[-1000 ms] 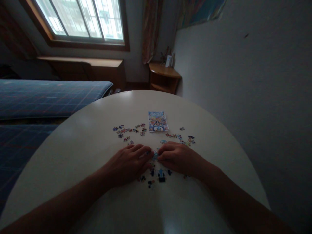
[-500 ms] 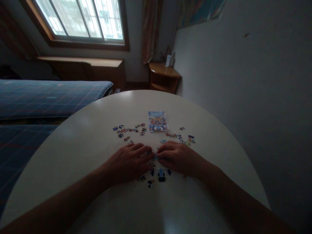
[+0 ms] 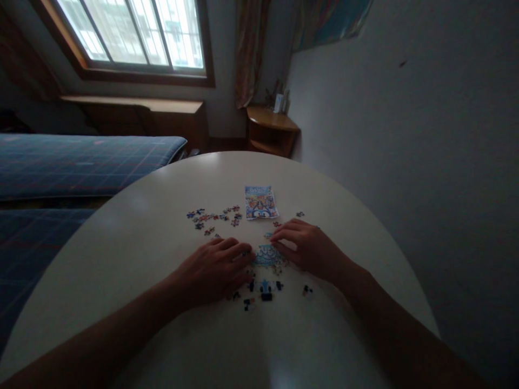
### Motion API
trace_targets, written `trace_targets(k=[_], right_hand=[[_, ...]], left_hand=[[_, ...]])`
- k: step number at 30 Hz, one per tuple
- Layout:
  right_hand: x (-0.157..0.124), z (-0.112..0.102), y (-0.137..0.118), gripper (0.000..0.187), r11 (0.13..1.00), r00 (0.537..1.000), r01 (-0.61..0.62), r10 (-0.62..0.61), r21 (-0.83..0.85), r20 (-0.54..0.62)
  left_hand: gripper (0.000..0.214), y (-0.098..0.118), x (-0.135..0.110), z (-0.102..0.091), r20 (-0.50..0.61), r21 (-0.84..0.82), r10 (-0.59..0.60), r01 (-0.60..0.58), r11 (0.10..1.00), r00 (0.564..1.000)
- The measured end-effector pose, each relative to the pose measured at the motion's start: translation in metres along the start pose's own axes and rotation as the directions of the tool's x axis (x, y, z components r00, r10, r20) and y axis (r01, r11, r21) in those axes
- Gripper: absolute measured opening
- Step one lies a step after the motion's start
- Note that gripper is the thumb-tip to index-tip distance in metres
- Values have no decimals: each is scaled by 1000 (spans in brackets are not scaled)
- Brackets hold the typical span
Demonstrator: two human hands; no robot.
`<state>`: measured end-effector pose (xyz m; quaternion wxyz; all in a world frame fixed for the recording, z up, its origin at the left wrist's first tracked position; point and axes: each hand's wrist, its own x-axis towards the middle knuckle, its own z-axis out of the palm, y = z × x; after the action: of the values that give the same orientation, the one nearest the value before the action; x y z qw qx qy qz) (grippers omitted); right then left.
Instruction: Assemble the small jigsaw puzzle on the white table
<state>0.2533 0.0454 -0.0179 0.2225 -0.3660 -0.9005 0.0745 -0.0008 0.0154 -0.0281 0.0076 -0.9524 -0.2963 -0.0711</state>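
On the round table lies a joined light-blue section of a jigsaw puzzle [image 3: 266,255]. My left hand [image 3: 219,267] rests flat at its left edge, fingers stretched out and touching it. My right hand [image 3: 308,247] is over the section's upper right, with thumb and fingers apart. Its fingertips are beside a loose light-blue puzzle piece [image 3: 268,235]; whether they touch it is too dim to tell. Nearer me lie dark and blue puzzle pieces [image 3: 266,290], with another dark piece [image 3: 308,290] to their right. My right hand hides some pieces.
A printed picture sheet [image 3: 260,203] lies beyond the hands. Several loose pieces [image 3: 206,217] are spread at its left, and a single piece [image 3: 300,214] at its right. The white table [image 3: 162,200] stands between a plaid-covered bed [image 3: 89,162] and a wall [image 3: 385,135].
My right hand has moved off the joined section, up and to the right, uncovering more of it and a dark piece at the right. My left hand has stayed in place.
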Motion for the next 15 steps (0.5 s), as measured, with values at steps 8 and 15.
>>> trace_targets(k=[8,15], right_hand=[[4,10,15,14,985,986,-167,166,-52,-13],[18,11,11,12,962,962,-249,259,-115,85]], left_hand=[[33,2,-2,0,-22,-12,-9,9,1000,1000],[34,5,-5,-3,1,-6,-21,21,1000,1000]])
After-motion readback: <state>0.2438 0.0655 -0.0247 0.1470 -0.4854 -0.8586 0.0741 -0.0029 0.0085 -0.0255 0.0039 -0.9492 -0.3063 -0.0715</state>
